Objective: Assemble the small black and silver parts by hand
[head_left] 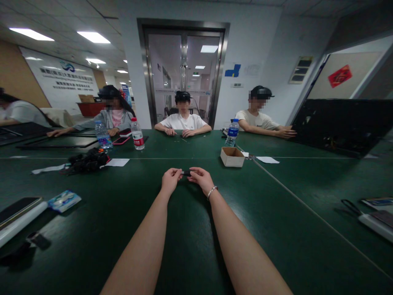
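Because the small black object [186,173] is so slight, handling it well calls for light, even pressure from both sides, wrists steady — a twist or sideways push from one hand could make it slip. The left hand [170,180] pinches its paler end and the right hand [201,178] its dark end, so it bridges the fingertips, running side to side over the green table [188,246] — whether it touches the surface, I cannot tell.

Red-capped bottle [138,138] beside a pink phone [121,141], red poster [339,78] rightward.
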The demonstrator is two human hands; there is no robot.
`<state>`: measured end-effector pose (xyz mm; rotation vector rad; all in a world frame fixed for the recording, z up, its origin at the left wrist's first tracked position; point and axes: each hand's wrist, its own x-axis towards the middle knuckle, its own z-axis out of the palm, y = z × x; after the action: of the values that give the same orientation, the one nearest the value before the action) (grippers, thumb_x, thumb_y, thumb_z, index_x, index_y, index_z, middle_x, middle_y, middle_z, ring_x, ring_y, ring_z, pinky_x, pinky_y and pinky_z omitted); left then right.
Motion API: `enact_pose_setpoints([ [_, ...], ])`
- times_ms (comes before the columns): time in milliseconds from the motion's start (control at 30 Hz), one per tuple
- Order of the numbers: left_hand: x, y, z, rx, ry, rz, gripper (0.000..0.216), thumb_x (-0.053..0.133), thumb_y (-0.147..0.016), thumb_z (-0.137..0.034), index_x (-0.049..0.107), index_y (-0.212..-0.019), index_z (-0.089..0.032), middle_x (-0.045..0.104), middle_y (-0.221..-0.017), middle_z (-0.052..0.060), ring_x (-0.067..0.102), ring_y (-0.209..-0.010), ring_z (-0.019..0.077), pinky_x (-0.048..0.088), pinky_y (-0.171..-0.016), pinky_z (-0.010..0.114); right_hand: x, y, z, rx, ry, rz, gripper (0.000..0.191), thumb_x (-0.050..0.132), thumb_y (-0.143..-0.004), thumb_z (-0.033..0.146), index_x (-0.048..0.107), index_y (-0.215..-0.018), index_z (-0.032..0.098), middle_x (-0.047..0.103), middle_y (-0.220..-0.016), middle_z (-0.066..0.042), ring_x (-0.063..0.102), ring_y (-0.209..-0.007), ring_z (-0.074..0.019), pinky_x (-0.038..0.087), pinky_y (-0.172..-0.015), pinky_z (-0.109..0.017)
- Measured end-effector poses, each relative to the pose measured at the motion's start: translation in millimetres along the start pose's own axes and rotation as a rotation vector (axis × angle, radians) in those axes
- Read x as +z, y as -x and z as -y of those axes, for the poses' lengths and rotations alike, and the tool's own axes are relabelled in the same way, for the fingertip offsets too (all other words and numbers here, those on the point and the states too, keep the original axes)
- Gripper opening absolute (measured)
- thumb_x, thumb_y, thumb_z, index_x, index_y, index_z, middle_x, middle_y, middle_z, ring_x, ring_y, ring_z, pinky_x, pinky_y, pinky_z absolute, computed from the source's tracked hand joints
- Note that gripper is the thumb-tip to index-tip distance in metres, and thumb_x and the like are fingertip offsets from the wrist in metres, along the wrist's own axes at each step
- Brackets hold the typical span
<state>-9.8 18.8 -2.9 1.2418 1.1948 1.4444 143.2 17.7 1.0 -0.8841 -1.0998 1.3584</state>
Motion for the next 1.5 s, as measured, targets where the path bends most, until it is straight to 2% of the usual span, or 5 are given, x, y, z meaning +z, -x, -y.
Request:
enact_pose_setpoints([
  [467, -0.7, 4.2, -6.0, 0.024, -0.002, 0.024, 0.025, 0.068, -0.066, -0.033, 0.061, -0.081, -0.013, 0.064, -0.072, 0.004, 0.059, -0.066, 0.0127, 0.047, -0.065, 0.027, 0.2, -1.0, -0.9, 0.011, 0.017, -0.013, 0.020, 0.067, -0.070, 0.016, 0.063, -0.089, 0.014, 0.066, -0.066, -0.001, 0.067, -0.061, -0.0123, 0.057, -0.057, -0.020],
  [1000, -0.5, 3.1, -5.1, -0.024, -0.046, -0.044, 0.032, 0.067, -0.065, -0.043, 0.062, -0.071, -0.013, 0.064, -0.064, 0.005, 0.056, -0.056, 0.0117, 0.044, -0.056, 0.025, 0.7, 0.9, -0.9, -0.044, 0.001, 0.025, 0.026, 0.070, -0.065, 0.020, 0.062, -0.089, 0.016, 0.066, -0.074, -0.001, 0.067, -0.065, -0.0135, 0.057, -0.063, -0.025],
  [1167, -1.3, 2.4, -3.4, -0.007, 0.010, 0.000, 0.031, 0.068, -0.065, -0.040, 0.062, -0.078, -0.013, 0.064, -0.069, 0.004, 0.058, -0.062, 0.0123, 0.046, -0.061, 0.026, 0.9, 1.1, 0.4, -0.043, 0.021, 0.010, 0.025, 0.070, -0.066, 0.020, 0.063, -0.090, 0.016, 0.066, -0.073, -0.001, 0.067, -0.063, -0.0127, 0.056, -0.061, -0.024],
  [1333, -1.1, 4.7, -8.0, 0.066, 0.025, 0.064, 0.034, 0.072, -0.062, -0.035, 0.062, -0.088, -0.015, 0.066, -0.090, 0.008, 0.061, -0.082, 0.0162, 0.048, -0.070, 0.028, 0.0, -0.8, -0.7, -0.053, 0.038, -0.026, 0.025, 0.069, -0.066, 0.020, 0.063, -0.089, 0.015, 0.066, -0.068, -0.001, 0.065, -0.060, -0.0111, 0.055, -0.059, -0.022],
  [1500, -0.9, 5.3, -10.3, -0.091, -0.042, -0.024, 0.037, 0.062, -0.070, -0.046, 0.061, -0.085, -0.012, 0.065, -0.079, 0.009, 0.060, -0.066, 0.0148, 0.047, -0.060, 0.027, -1.0, -2.4, -3.0, -0.053, 0.042, -0.018, 0.024, 0.069, -0.066, 0.019, 0.063, -0.089, 0.015, 0.066, -0.067, -0.001, 0.065, -0.060, -0.0111, 0.055, -0.058, -0.021],
])
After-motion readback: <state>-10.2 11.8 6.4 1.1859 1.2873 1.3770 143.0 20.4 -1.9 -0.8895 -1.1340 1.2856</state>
